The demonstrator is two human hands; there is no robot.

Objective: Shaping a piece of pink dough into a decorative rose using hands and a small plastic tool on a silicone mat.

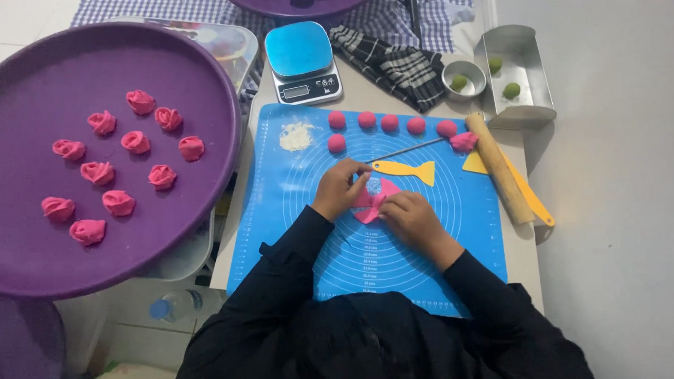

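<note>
Blue silicone mat [291, 210] on a small pale table, left hand [338, 188] and right hand [413, 217] both curled onto a flat pink dough piece [372, 202] at the mat's middle, fingertips pinching its edges. Beyond, a row of pink dough balls [389, 123], yellow scraper [406, 169], wooden rolling pin [499, 169], digital scale [302, 63]; off left, a purple tray [21, 261] of pink dough roses [135, 141]

Flattened pink dough piece [372, 202], thin and partly folded. It lies at the centre of the blue mat [291, 210], edges lifted.
</note>
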